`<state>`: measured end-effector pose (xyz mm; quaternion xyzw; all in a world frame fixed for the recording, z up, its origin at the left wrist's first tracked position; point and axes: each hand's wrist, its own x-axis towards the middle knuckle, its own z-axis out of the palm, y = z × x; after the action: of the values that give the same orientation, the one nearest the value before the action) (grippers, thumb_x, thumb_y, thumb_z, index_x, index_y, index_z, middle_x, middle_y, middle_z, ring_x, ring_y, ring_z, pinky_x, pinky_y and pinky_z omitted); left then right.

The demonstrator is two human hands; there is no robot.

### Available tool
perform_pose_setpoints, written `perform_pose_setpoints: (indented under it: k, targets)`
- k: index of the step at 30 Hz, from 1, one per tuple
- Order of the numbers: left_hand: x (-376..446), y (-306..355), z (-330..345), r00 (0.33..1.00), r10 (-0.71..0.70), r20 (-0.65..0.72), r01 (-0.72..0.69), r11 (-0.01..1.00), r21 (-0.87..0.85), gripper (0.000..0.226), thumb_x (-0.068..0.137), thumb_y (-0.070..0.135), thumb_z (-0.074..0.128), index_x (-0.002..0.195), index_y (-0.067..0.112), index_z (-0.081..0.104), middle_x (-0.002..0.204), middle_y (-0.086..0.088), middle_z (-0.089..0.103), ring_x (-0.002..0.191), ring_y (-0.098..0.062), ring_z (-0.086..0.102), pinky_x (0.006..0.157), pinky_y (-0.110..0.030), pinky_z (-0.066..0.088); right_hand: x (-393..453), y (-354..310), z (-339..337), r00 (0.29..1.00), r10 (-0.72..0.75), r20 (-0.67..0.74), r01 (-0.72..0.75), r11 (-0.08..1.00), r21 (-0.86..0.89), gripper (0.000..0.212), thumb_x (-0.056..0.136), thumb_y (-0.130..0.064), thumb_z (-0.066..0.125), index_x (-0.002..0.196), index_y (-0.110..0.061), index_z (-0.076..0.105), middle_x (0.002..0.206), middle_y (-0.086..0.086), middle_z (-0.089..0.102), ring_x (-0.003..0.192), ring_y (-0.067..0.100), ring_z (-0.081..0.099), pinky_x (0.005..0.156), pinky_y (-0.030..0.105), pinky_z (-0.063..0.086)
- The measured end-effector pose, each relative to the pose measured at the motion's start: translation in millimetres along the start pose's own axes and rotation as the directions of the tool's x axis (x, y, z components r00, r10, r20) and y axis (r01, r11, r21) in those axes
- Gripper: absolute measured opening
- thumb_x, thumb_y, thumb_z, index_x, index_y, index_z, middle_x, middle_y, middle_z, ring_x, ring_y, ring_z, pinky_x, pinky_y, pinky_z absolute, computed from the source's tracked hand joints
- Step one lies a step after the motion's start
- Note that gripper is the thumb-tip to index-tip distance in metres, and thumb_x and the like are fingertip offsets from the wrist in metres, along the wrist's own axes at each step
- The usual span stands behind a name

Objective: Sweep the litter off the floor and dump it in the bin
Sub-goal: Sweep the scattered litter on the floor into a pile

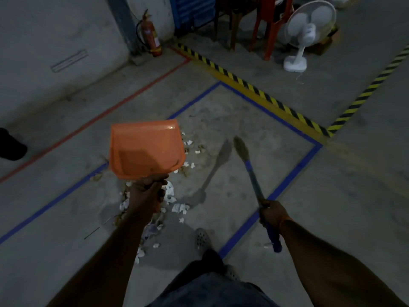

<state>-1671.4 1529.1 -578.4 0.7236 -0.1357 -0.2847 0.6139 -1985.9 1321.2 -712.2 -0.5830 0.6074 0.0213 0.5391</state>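
Your left hand (pixel 147 191) is clenched around the handle of the orange dustpan (pixel 146 149), and that handle is almost wholly hidden inside your fist. The pan is raised above the floor (pixel 254 196), its tray tilted away from you, and it covers part of the litter (pixel 174 202). What shows of the litter is white paper scraps and brownish bits, scattered from beside the pan's right edge down under your left forearm, inside the blue tape outline (pixel 287 182). Some of it is masked by your arm, so you cannot see its full spread.

Your right hand (pixel 273 214) grips the blue handle of the brush (pixel 250 167), fingers wrapped round it; the handle's end pokes out below your wrist. The bristle head is blurred and points forward over bare floor, its shadow just to the left. Whether the bristles touch the floor is not clear.

One shoe (pixel 202 239) shows between your arms. A white fan (pixel 309 29) and a fire extinguisher (pixel 150 34) stand far off.
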Motion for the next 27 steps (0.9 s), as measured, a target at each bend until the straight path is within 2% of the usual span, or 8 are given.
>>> perform_pose_setpoints:
  k: [3,6,10,12,15,19,24,27]
  targets:
    - [27,7,13,1.0,-0.011,-0.004,0.011,1.0,-0.011,0.021,0.095,-0.01,0.049,0.095,-0.006,0.07,0.054,-0.004,0.06,0.035,-0.012,0.043,0.036,-0.015,0.031,32,-19,-11,0.996,0.076,-0.053,-0.071,0.993,0.09,0.042,0.086,-0.001,0.059,0.126,-0.014,0.063,0.077,0.017,0.07,0.064,0.032,0.067,0.066,0.044,0.06]
    - [49,11,20,1.0,-0.001,-0.011,0.0,0.999,-0.047,0.021,0.096,-0.009,0.05,0.095,-0.005,0.071,0.062,-0.007,0.064,0.039,-0.015,0.044,0.037,-0.018,0.033,63,-36,-22,0.984,0.17,-0.058,-0.159,0.973,0.169,0.031,0.086,0.001,0.06,0.116,-0.003,0.065,0.085,0.021,0.068,0.064,0.032,0.066,0.059,0.04,0.058]
    - [69,16,19,1.0,-0.015,-0.016,0.015,1.0,0.011,0.029,0.095,-0.009,0.05,0.093,0.005,0.075,0.071,-0.011,0.066,0.046,-0.018,0.048,0.041,-0.021,0.036,92,-57,-20,0.975,0.219,0.033,-0.221,0.966,0.133,0.022,0.089,0.0,0.06,0.111,0.001,0.063,0.083,0.021,0.066,0.059,0.03,0.065,0.042,0.027,0.051]
    - [76,20,19,0.998,-0.032,-0.054,0.032,0.999,0.005,0.032,0.094,-0.007,0.052,0.09,0.011,0.078,0.074,-0.016,0.066,0.051,-0.023,0.05,0.046,-0.026,0.035,98,-66,-13,0.971,0.215,0.107,-0.221,0.974,0.045,0.016,0.089,0.002,0.058,0.105,0.0,0.062,0.078,0.02,0.064,0.058,0.03,0.063,0.044,0.028,0.051]
    - [80,35,32,0.987,-0.033,-0.157,0.027,0.999,-0.041,0.029,0.093,-0.01,0.05,0.091,0.004,0.075,0.075,-0.016,0.067,0.047,-0.017,0.05,0.044,-0.023,0.036,112,-79,-7,0.953,0.165,0.253,-0.153,0.986,-0.065,0.018,0.088,0.002,0.059,0.105,0.006,0.062,0.071,0.019,0.063,0.062,0.031,0.062,0.058,0.038,0.054]
    - [76,47,60,0.967,-0.032,-0.252,0.02,0.999,-0.049,0.031,0.093,-0.01,0.051,0.087,0.008,0.075,0.073,-0.015,0.065,0.043,-0.015,0.049,0.04,-0.021,0.035,127,-105,-26,0.906,0.126,0.403,-0.082,0.989,-0.126,0.021,0.094,-0.004,0.057,0.11,0.01,0.06,0.056,0.011,0.059,0.045,0.022,0.056,0.046,0.028,0.047]
    - [69,47,102,0.947,-0.044,-0.319,0.038,0.999,-0.024,0.025,0.097,-0.003,0.051,0.097,0.005,0.074,0.073,-0.021,0.063,0.042,-0.017,0.047,0.038,-0.019,0.033,152,-125,-79,0.833,-0.014,0.553,0.093,0.989,-0.115,0.037,0.094,-0.002,0.057,0.127,-0.019,0.057,0.069,0.012,0.063,0.044,0.016,0.055,0.044,0.025,0.044]
    - [64,46,127,0.924,-0.023,-0.381,0.022,1.0,-0.008,0.023,0.097,-0.002,0.052,0.097,0.003,0.074,0.062,-0.014,0.064,0.04,-0.016,0.046,0.039,-0.018,0.032,178,-128,-107,0.835,-0.066,0.547,0.161,0.979,-0.128,0.049,0.091,-0.001,0.059,0.135,-0.021,0.055,0.075,0.017,0.065,0.052,0.021,0.056,0.05,0.029,0.046]
